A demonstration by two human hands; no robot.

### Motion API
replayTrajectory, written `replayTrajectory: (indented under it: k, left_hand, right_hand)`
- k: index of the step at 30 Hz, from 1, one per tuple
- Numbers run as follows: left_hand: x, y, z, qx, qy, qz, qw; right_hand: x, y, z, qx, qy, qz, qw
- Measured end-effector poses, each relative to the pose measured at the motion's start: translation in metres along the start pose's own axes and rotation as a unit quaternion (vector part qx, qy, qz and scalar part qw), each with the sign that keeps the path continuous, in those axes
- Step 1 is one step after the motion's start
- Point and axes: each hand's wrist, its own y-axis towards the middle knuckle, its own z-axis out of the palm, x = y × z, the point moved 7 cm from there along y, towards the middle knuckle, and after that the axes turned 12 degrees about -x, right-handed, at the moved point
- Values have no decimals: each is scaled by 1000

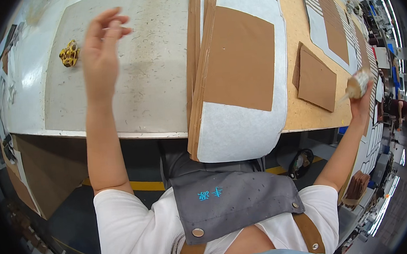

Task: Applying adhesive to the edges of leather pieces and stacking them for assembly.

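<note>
My left hand (104, 45) is raised over the grey mat (150, 70) with its fingers curled and apart, holding nothing. A crumpled yellow-and-black lump (69, 54) lies on the mat just left of it. My right hand (360, 98), at the far right, grips a small whitish bottle (359, 82) with a thin tip; it is blurred. Between my hands lies a stack of white backing sheets (241, 129), its front end jutting over the table edge, with a brown rectangular sheet (243, 58) on top. Brown panels (316, 80) lie to the right, near my right hand.
The table's front edge (154, 133) runs before me. Striped pieces with brown sheets (330, 22) lie at the back right. White scraps (9, 84) hang at the far left. A brown board (50, 166) stands below the table. Another person (398, 109) bends at the far right.
</note>
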Motion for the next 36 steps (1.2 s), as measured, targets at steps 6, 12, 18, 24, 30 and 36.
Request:
replayTrajectory:
  k: [6,12,18,24,30,36]
  left_hand:
    - [19,-29,38,100,64,26,993]
    - [11,-40,50,170,135,45,975]
    - [3,-56,62,261,154,151,941]
    - [-7,-64,70,298,158,210,918]
    - [-4,-67,71,308,164,213,913]
    - [-3,-68,71,308,170,204,914]
  right_hand:
    - [22,-60,177,233,227,45,945]
    - [12,-81,276,304,172,-10,937]
    - [7,-83,320,315,135,-44,939]
    - [15,-80,329,249,52,-153,955]
    - [40,-101,347,201,75,-183,959]
    - [35,-96,356,229,35,-196,953]
